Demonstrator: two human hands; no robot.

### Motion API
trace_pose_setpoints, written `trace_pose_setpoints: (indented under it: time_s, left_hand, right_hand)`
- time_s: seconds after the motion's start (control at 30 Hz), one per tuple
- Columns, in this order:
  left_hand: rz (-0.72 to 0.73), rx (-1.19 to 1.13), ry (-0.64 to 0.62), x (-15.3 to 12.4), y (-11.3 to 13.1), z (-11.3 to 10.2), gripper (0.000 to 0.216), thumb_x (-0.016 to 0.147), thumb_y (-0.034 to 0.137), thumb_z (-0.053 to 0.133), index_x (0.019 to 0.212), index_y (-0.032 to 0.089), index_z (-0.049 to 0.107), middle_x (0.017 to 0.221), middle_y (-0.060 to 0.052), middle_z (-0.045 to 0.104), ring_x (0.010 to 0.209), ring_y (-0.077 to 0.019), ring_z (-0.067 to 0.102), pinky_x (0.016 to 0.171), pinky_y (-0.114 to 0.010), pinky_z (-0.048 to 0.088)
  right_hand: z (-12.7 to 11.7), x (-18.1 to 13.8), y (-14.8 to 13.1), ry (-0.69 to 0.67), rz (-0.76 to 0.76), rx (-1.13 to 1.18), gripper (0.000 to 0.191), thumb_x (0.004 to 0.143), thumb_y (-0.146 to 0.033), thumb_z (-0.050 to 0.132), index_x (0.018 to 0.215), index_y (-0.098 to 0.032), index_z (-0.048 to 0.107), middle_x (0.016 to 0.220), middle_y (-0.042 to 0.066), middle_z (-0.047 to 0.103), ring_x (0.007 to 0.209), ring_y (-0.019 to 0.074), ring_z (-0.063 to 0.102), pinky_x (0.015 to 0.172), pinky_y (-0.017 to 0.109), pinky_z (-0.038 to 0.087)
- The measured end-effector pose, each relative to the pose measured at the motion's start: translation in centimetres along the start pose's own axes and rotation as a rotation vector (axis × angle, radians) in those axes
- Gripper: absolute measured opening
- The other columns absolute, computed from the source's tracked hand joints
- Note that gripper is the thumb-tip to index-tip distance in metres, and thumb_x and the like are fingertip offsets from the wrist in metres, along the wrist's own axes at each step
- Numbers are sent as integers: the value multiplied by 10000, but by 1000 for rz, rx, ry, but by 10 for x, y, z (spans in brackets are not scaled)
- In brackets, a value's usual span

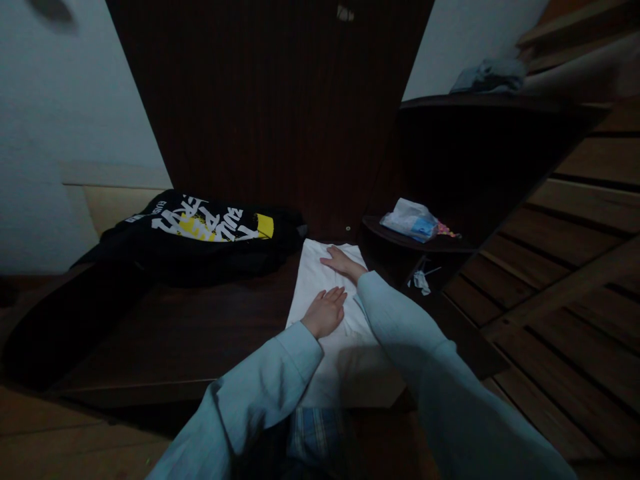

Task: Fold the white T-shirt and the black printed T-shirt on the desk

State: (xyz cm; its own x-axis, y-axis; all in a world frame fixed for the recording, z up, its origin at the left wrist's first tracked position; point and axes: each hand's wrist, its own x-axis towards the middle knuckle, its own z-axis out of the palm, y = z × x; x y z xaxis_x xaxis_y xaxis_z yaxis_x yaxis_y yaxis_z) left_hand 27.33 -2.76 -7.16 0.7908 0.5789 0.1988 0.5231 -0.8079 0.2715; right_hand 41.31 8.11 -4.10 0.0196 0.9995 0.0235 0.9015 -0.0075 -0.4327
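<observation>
- Work surface: we see a dark wood bench [200, 327], its grain running left to right, with its near edge above a wooden floor [45, 430].
- Rear boundary: a tall dark wood panel [280, 107] stands at the far side; a pale mark [345, 12] shows near its top. A white wall [60, 113] is visible on either side of it.
- Right side: a dark shelf unit [425, 244] carries a plastic packet [410, 219] with a blue area and, beside it, a pink patterned item [447, 231]. A crumpled white piece [421, 283] lies lower down. Wooden slats [575, 267] occupy the far right.
- Workpiece: a white cloth [306, 283] lies flat on the right part of the bench, its near end at the near edge.
- Left hand [326, 312]: palm down on the middle of the cloth, fingers close together and extended, gripping nothing.
- Right hand [344, 261]: on the far part of the cloth, fingers extended to the left, thumb apart, gripping nothing.
- Markings: a black garment [220, 261] at far left bears large white lettering over yellow patches; we cannot read a full word. We cannot read any label on the packet.
</observation>
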Motion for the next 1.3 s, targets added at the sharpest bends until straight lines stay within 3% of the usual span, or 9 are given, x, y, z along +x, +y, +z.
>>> trace_pose_setpoints:
  time_s: [0.07,0.17,0.33,0.47,0.53,0.63,0.8,1.03,1.3]
  left_hand:
    - [5,-27,23,1,-2,2,427,841,182,337,1255,113,418,1363,-127,388,1261,-213,335,1020,-428,279]
    - [30,-113,96,2,-5,3,392,815,154,370,1185,133,495,1297,-114,475,1207,-207,407,999,-408,317]
    - [48,-361,265,3,-7,1,337,765,82,382,1011,141,604,1078,-76,624,1024,-155,546,941,-302,391]
    - [-22,-485,349,-2,-1,-11,304,735,55,382,890,152,624,923,-49,646,904,-146,570,874,-278,426]
    - [-21,-504,319,-10,4,-20,272,746,70,386,856,158,618,871,-37,636,850,-140,571,829,-266,438]
    - [51,-466,163,-30,9,-34,185,796,180,437,865,167,608,843,-29,619,816,-142,559,784,-256,438]
    - [147,-396,-2,-61,7,-39,201,756,318,577,885,166,592,906,-47,598,891,-165,539,824,-273,418]
    - [91,-491,48,-64,-3,-22,186,748,303,600,875,168,594,894,-47,611,873,-159,541,822,-282,418]
    - [-16,-524,75,-69,-2,-23,142,826,298,476,794,167,522,805,-23,583,756,-135,530,718,-252,422]
  right_hand:
    - [-4,-19,-4,115,-96,127,470,787,-338,495,1205,-125,471,1300,143,438,1197,206,401,987,313,301]
    - [-8,-74,-7,210,-232,357,316,801,-330,471,1077,-192,540,1122,80,566,988,168,543,861,305,412]
    - [-13,-185,5,104,-275,439,201,797,-358,503,764,-181,592,720,16,606,691,142,566,649,255,452]
    - [3,-230,26,62,-368,405,182,782,-364,549,791,-193,610,832,40,619,805,161,577,747,276,450]
    - [15,-236,33,140,-383,401,204,771,-380,568,865,-202,606,903,53,613,878,174,568,797,292,443]
    - [26,-234,36,222,-365,393,247,758,-401,581,911,-206,592,914,60,604,888,183,563,801,308,443]
    - [21,-226,29,153,-384,407,199,766,-405,568,746,-207,574,799,33,588,809,172,556,752,304,440]
    - [16,-220,27,14,-281,426,204,793,-399,522,768,-197,538,766,7,570,744,148,537,692,265,419]
    - [5,-219,18,-13,-218,325,168,800,-356,491,759,-195,515,732,-13,560,697,141,516,660,254,390]
